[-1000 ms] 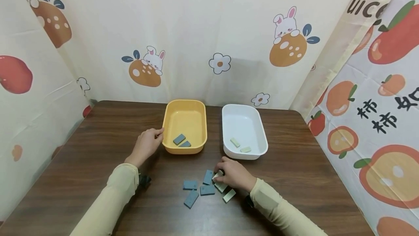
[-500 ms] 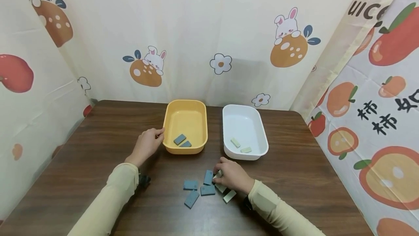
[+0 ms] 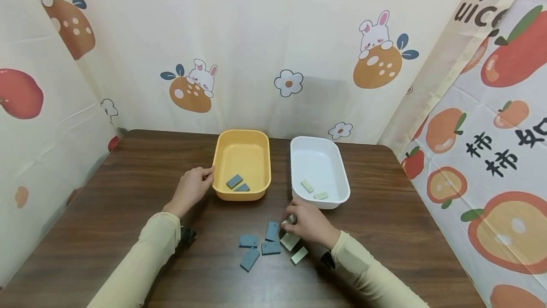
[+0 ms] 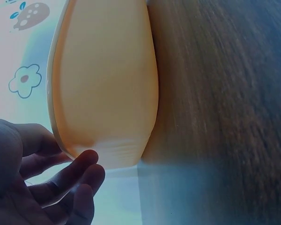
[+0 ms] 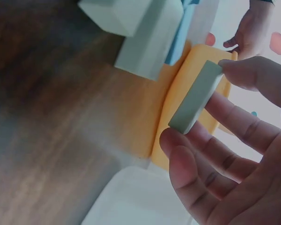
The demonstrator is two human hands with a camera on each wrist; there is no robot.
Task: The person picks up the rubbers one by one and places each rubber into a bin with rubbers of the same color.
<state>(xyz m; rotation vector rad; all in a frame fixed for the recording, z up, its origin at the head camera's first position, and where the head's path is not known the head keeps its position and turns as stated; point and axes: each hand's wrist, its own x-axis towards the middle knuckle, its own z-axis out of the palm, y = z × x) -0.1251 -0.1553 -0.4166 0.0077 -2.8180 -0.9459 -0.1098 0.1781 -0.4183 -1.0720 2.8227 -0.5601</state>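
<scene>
In the head view my left hand pinches the left rim of a yellow bin. Two blue-grey blocks lie inside that bin near its front. My right hand holds a small pale green block between thumb and fingers, raised above the table in the right wrist view. Below it on the table are more pale green blocks, close to several flat blue-grey blocks. Just beyond this hand stands a white bin, with two pale green blocks on its floor.
Everything stands on a dark brown wooden table. A curtain with fruit and rabbit prints hangs behind the table's back edge, and printed cloth also lines the left and right sides. The two bins sit side by side with a gap between them.
My right hand has lifted a pale green block off the pile and moved slightly up toward the white bin. The left hand stays at the yellow bin's rim.
</scene>
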